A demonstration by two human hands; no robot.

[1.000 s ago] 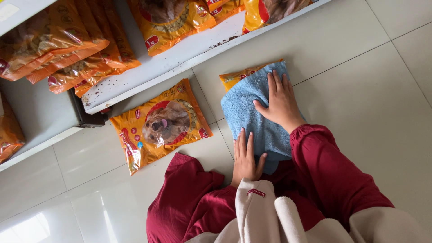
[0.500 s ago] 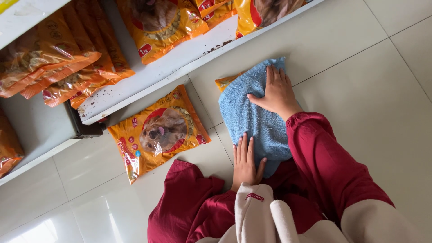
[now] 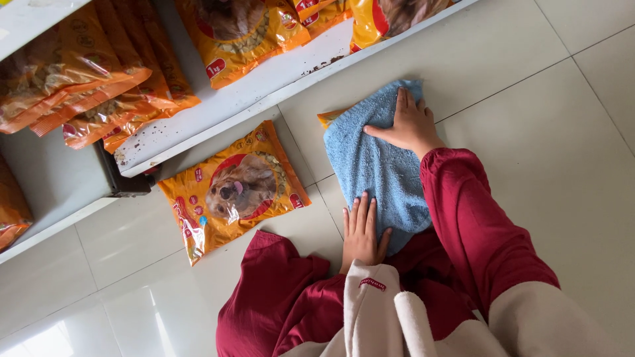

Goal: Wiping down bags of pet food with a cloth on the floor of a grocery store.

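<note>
A light blue towel (image 3: 374, 168) lies spread over an orange pet food bag (image 3: 329, 117) on the white tiled floor; only a corner of that bag shows. My right hand (image 3: 408, 124) presses flat on the towel's far end, fingers apart. My left hand (image 3: 361, 229) rests flat on the towel's near edge, fingers together. A second orange pet food bag (image 3: 233, 188) with a dog picture lies on the floor to the left, apart from both hands.
A white low shelf (image 3: 218, 106) runs across the top, carrying several more orange bags (image 3: 112, 79) and some dark crumbs. A dark shelf bracket (image 3: 122, 182) sits at its left end. My red sleeves and lap fill the bottom.
My right hand has slid the towel away from me toward the shelf, covering more of the bag beneath. My left hand has stayed at the near edge.
</note>
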